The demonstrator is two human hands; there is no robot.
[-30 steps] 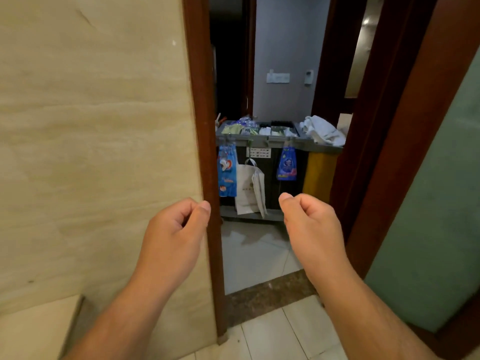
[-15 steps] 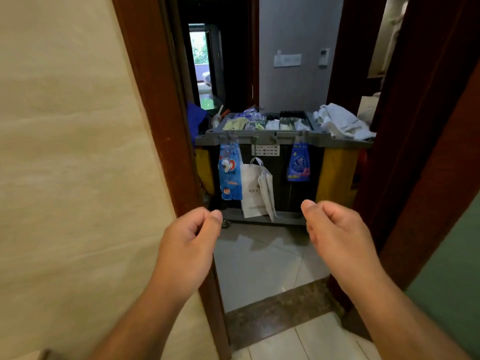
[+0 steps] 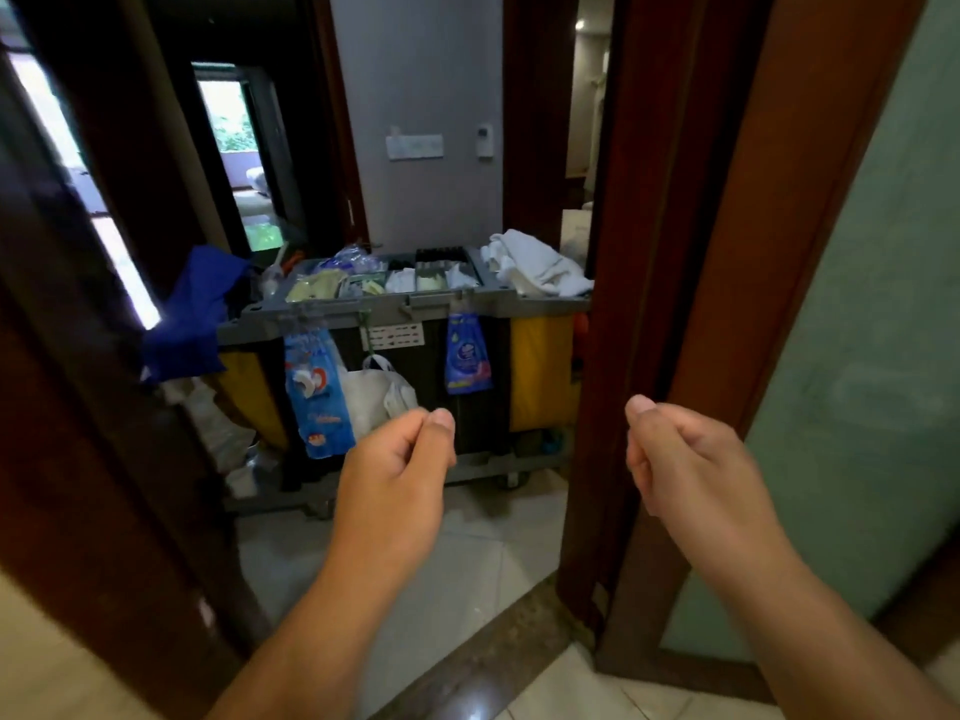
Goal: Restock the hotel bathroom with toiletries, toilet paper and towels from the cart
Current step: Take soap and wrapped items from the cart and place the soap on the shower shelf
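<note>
The grey housekeeping cart (image 3: 498, 302) stands just beyond the doorway. Its top tray holds small packets of toiletries (image 3: 363, 283), and a heap of white towels (image 3: 535, 265) lies at its right end. Blue refill pouches (image 3: 314, 392) hang from the front rail, with a white bag (image 3: 371, 394) between them. My left hand (image 3: 397, 470) is held out in front of the cart, fingers curled shut, empty. My right hand (image 3: 680, 459) is level with it by the right door frame, also curled shut and empty.
Dark wooden door frames (image 3: 623, 304) stand on both sides of the opening. A frosted glass door panel (image 3: 857, 381) is at the right. A stone threshold (image 3: 483, 662) crosses the floor below my arms. A blue cloth (image 3: 195, 319) hangs at the cart's left end.
The view has moved forward and left through the doorway, so the cart looks larger and closer. The beige wall has slid out of view. Both hands stay curled and empty.
</note>
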